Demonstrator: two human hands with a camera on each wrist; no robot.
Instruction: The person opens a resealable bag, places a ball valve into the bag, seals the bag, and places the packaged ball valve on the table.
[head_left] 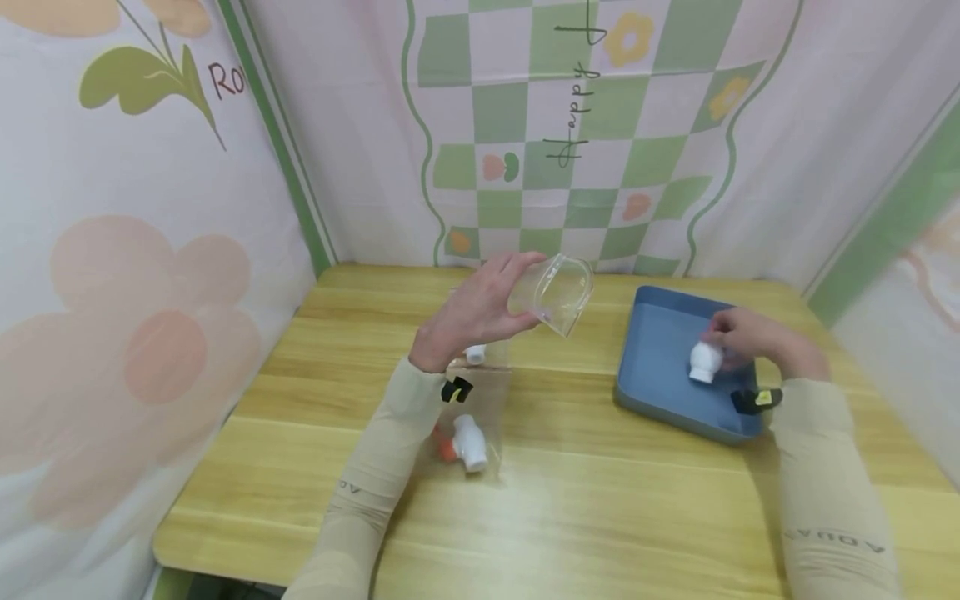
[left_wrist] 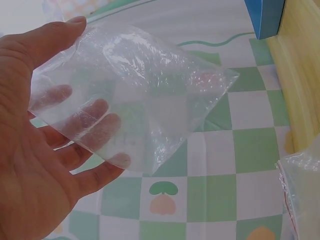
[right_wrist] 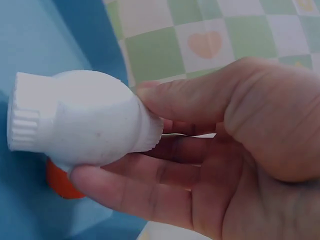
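Note:
My left hand pinches a clear plastic bag between thumb and fingers, above the table. No contents show inside this bag, and the fingers appear through its film in the left wrist view. My right hand grips a white plastic ball valve by one end, thumb on one side and fingers on the other. An orange-red handle shows below the valve's round body. Valve and hand are over the blue tray, toward its right side.
On the wooden table, a similar white valve with an orange handle lies in a clear bag near my left forearm. Another white piece shows partly under my left wrist. A checkered curtain hangs behind the table.

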